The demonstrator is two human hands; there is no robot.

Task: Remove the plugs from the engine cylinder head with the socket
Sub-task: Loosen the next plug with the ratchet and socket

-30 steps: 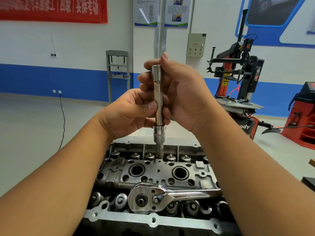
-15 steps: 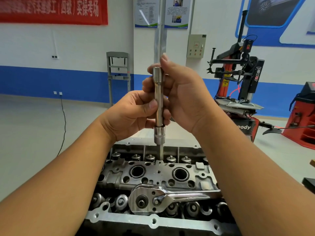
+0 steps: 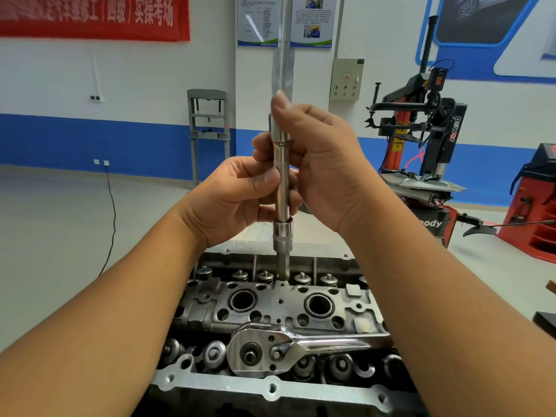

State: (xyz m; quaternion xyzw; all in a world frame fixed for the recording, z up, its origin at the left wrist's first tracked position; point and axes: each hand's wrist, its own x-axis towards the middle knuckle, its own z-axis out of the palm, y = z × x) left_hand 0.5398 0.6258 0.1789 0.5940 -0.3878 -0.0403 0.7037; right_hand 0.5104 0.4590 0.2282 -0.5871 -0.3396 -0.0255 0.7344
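1. Two hands are up in front of you, both on one upright chrome extension bar [image 3: 282, 188] with a socket [image 3: 283, 233] at its lower end.
2. Your left hand [image 3: 237, 200] has its thumb pressed against the shaft and its fingers curled round behind it; those fingers are mostly hidden by the bar and by your other hand.
3. Your right hand [image 3: 319, 164] wraps the upper part of the bar, thumb lying up along the top, so the bar's top end is largely covered.
4. Below the socket a thin stem runs down to the far row of valve springs on the engine cylinder head [image 3: 279, 305]; where its tip meets the head is hard to make out, and you can't tell whether a plug sits in the socket.
5. Two round plug wells show open on the head's middle deck, one left [image 3: 243, 300], one right [image 3: 319, 304]; both look dark inside, contents unreadable.
6. One ratchet wrench [image 3: 270, 349] lies flat across the near side of the head, its handle running right until your right forearm cuts it off.
7. Six valve-spring tops are countable in the far row; your forearms hide both ends of the head.
8. One tyre changer [image 3: 421, 139] stands against the wall at right, well apart.
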